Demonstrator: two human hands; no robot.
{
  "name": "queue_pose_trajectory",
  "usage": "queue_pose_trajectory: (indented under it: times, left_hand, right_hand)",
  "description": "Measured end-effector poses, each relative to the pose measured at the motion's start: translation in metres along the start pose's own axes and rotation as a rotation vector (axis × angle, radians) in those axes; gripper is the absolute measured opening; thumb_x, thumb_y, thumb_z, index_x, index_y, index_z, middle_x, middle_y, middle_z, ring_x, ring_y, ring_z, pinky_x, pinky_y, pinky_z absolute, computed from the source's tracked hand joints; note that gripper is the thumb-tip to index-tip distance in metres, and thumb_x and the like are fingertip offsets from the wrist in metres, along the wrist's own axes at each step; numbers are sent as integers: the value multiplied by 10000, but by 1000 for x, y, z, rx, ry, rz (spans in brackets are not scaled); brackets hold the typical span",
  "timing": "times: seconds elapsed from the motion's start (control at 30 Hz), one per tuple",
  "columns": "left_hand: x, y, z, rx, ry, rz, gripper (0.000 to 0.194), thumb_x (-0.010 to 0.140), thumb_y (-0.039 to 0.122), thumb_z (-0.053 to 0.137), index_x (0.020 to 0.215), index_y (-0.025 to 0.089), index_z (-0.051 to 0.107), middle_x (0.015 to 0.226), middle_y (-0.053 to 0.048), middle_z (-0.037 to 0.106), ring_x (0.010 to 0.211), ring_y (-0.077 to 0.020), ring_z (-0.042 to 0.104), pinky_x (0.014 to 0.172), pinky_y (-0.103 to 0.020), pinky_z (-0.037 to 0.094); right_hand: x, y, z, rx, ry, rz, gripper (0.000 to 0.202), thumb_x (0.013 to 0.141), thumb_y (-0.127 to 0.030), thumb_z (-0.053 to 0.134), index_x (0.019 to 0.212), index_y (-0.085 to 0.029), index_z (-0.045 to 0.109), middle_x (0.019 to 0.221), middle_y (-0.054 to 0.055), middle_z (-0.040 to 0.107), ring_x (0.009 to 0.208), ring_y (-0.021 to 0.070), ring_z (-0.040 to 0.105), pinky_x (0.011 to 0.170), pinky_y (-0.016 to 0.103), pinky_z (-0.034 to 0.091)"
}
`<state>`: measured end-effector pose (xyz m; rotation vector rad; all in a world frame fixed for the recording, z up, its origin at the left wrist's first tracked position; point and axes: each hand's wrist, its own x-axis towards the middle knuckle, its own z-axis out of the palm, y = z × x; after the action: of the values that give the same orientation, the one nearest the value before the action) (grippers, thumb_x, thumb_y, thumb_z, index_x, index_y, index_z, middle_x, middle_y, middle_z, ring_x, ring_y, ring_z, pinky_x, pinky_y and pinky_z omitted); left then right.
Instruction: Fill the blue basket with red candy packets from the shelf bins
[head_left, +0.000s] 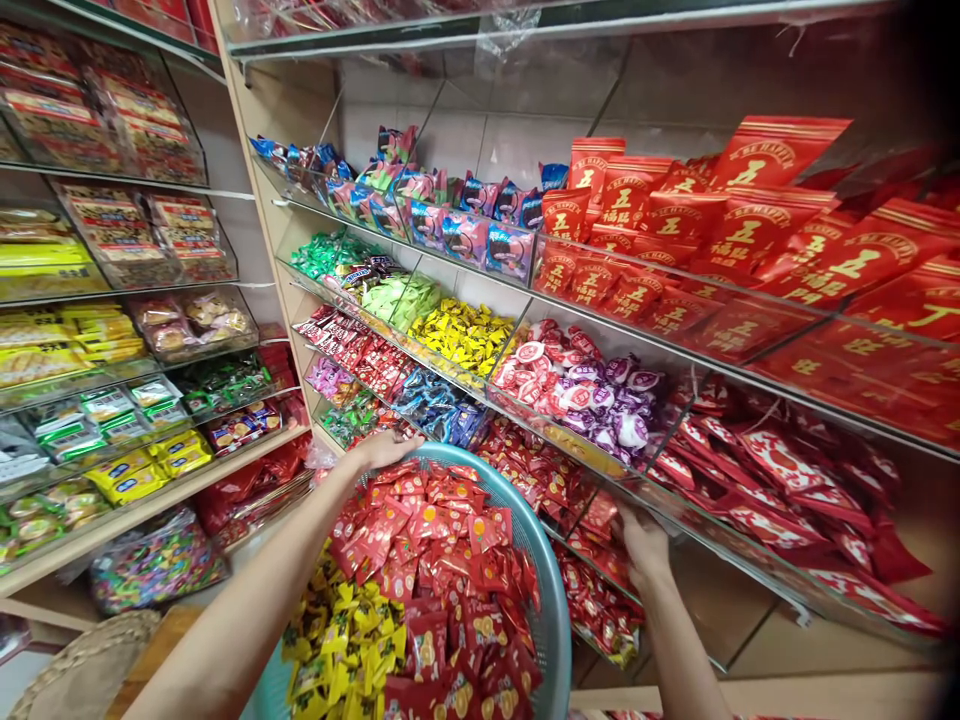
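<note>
A teal plastic basket (pixel 556 600) stands low in front of me, full of wrapped sweets. Red sweet packets (pixel 442 525) fill its far side, yellow-wrapped sweets (pixel 341 640) lie near left, and darker red packets with an orange print (pixel 469 650) near right. My left hand (pixel 382 452) is closed over the basket's far-left rim. To the right of the basket, my right hand (pixel 643 545) reaches into a low shelf bin (pixel 581 510) of red-wrapped sweets. Its fingers are mostly hidden at the red packets, so I cannot see whether it holds any.
Glass-fronted shelves rise ahead, holding large red packets (pixel 757 235), red-white and purple-white sweets (pixel 577 385) and yellow sweets (pixel 465 335). The glass shelf edge (pixel 712 510) juts out above my right hand. More snack shelves, a bag of colourful sweets (pixel 157 560) and a woven round seat (pixel 90 665) are left.
</note>
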<state>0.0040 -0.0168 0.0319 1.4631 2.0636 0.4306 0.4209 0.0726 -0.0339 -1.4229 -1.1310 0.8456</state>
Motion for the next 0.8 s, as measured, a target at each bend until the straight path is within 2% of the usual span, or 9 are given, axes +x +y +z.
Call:
queue_pose_trajectory:
  times: [0.1, 0.17, 0.23, 0.3, 0.37, 0.47, 0.53, 0.63, 0.8]
  left_hand:
    - [1, -1, 1, -6, 12, -4, 596, 567, 748, 365, 565, 191, 579, 645, -38, 638, 658, -194, 561, 567, -249, 344]
    - [1, -3, 2, -6, 23, -18, 596, 567, 746, 365, 580, 193, 588, 662, -40, 647, 673, -200, 568, 579, -251, 352]
    - [1, -4, 3, -6, 30, -28, 597, 566, 742, 372, 599, 192, 599, 688, -46, 658, 689, -204, 575, 595, -251, 361]
    - [1, -5, 3, -9, 36, -26, 598, 568, 738, 378, 624, 191, 611, 716, -51, 668, 705, -204, 580, 613, -248, 368]
    - [1, -4, 4, -6, 35, -24, 603, 575, 737, 376, 652, 192, 623, 740, -54, 674, 716, -205, 582, 624, -248, 373]
    - [-1, -3, 4, 9, 30, -24, 614, 587, 736, 366, 691, 192, 633, 779, -58, 677, 724, -208, 588, 628, -253, 378]
    - [-2, -2, 4, 20, 27, -22, 617, 594, 735, 361, 697, 191, 634, 780, -61, 676, 722, -210, 593, 623, -254, 380]
    - [-4, -1, 3, 37, 28, -26, 615, 596, 736, 354, 667, 188, 623, 738, -63, 671, 704, -212, 595, 599, -255, 377]
    - [-4, -2, 4, 38, 54, -39, 602, 597, 731, 354, 648, 188, 609, 698, -57, 663, 696, -212, 591, 586, -258, 368]
  right_hand:
    - [-25, -11, -10, 232, 131, 180, 292, 603, -414, 598, 782, -192, 531, 724, -15, 555, 607, 114, 515, 554, 234, 447]
    - [-49, -21, -13, 262, 233, 158, 275, 650, -416, 575, 809, -197, 527, 710, -29, 528, 594, 99, 488, 558, 220, 430]
    - [-77, -32, -11, 207, 291, 45, 266, 703, -423, 533, 839, -195, 539, 742, -20, 534, 628, 103, 485, 591, 220, 424]
    - [-105, -46, -4, 70, 197, -60, 261, 726, -421, 515, 828, -183, 551, 756, -2, 550, 657, 120, 488, 602, 226, 418]
    - [-129, -60, 10, -16, -26, -124, 264, 740, -431, 502, 786, -175, 550, 714, 7, 553, 644, 134, 489, 587, 229, 412]
    - [-153, -76, 37, -30, -329, -164, 265, 769, -432, 481, 758, -173, 538, 681, 8, 542, 647, 145, 487, 596, 238, 412]
    - [-162, -81, 54, -6, -448, -161, 259, 794, -420, 454, 753, -175, 528, 676, 1, 528, 646, 141, 477, 600, 236, 408]
    - [-171, -84, 70, -25, -531, -159, 267, 822, -415, 408, 720, -188, 504, 655, -16, 489, 627, 131, 451, 585, 225, 391]
    - [-181, -82, 79, -115, -502, -209, 276, 847, -422, 344, 724, -208, 469, 652, -20, 474, 628, 138, 451, 605, 233, 379]
